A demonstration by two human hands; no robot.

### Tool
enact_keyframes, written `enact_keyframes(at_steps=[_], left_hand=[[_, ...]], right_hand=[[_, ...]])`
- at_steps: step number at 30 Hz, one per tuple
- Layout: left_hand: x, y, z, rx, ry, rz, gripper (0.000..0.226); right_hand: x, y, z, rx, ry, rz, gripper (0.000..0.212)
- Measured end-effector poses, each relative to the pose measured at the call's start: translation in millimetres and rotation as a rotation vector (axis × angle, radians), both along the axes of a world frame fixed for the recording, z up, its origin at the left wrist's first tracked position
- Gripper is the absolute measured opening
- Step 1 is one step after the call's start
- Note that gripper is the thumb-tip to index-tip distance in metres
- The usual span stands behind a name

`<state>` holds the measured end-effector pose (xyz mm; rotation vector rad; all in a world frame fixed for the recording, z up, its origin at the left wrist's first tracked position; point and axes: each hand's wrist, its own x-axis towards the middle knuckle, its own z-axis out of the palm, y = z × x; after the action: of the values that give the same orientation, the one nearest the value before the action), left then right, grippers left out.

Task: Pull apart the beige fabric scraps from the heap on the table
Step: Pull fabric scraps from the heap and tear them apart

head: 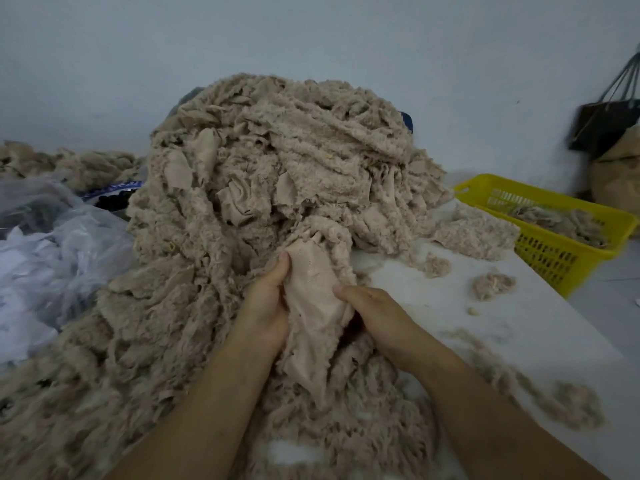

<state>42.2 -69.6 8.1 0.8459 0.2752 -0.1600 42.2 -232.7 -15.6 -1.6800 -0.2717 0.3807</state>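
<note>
My left hand and right hand each grip an opposite side edge of one beige scrap, whose long axis runs from me into the heap.

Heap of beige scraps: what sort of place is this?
Likely a textile-scrap sorting workroom: the heap of beige scraps sits on a white table, and a yellow basket beside it holds more.

A textile sorting workroom: heaped beige scraps, yellow crate, plastic bags on a worktable.
</note>
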Motion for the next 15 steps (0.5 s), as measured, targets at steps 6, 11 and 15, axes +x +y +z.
enact_keyframes(at_steps=[6,11,15], left_hand=[[0.4,-7.5,-1.0,-0.065,0.0,0.022,0.044],[-0.8,-14.9,2.0,0.151,-0.047,0.053,0.063],[-3.6,-17.4,-3.3,0.265,-0.141,0.032,0.021]], right_hand=[[-9.3,6.6,-0.1,-0.179,-0.081,0.058,0.044],[-4.2,5.3,-5.7,-0.162,-0.125,0.017,0.044],[-2.0,8.3,0.0,0.013,-0.069,-0.094,0.042]])
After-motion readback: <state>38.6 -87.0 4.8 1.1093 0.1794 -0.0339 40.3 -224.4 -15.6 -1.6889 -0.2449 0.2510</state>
